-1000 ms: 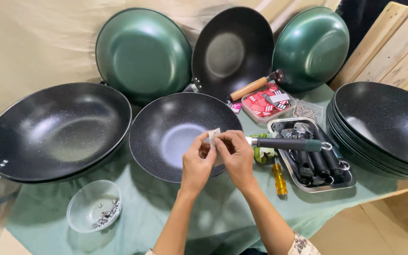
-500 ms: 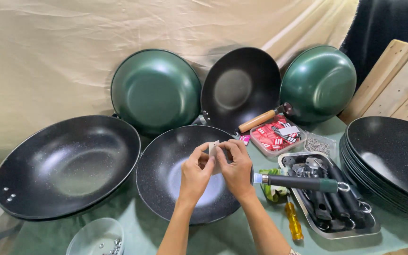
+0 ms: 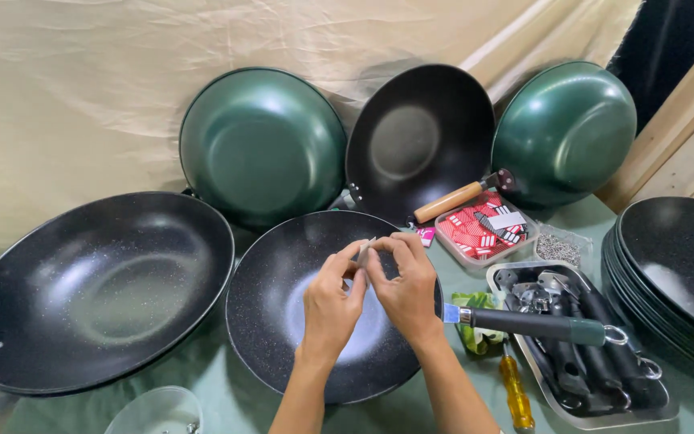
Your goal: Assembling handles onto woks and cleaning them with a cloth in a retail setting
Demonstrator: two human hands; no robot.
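My left hand [image 3: 331, 301] and my right hand [image 3: 402, 283] meet above a black speckled wok [image 3: 271, 305] with a dark green handle [image 3: 536, 325] sticking out to the right. Both hands pinch a small whitish sticker or tag [image 3: 362, 250] between their fingertips. The wok lies flat on the green cloth right below them.
A larger black wok [image 3: 94, 289] lies at the left. Two green woks [image 3: 263, 145] [image 3: 564, 133] and a black wooden-handled one [image 3: 415, 141] lean on the beige backdrop. At right: a stack of black pans [image 3: 676, 273], a metal tray of handles [image 3: 588, 366], a box of red labels [image 3: 479, 227], a yellow screwdriver [image 3: 516, 390].
The view has tilted up and come closer, so the small bowl at lower left has nearly left the frame. My hands stay together on the small sticker above the wok.
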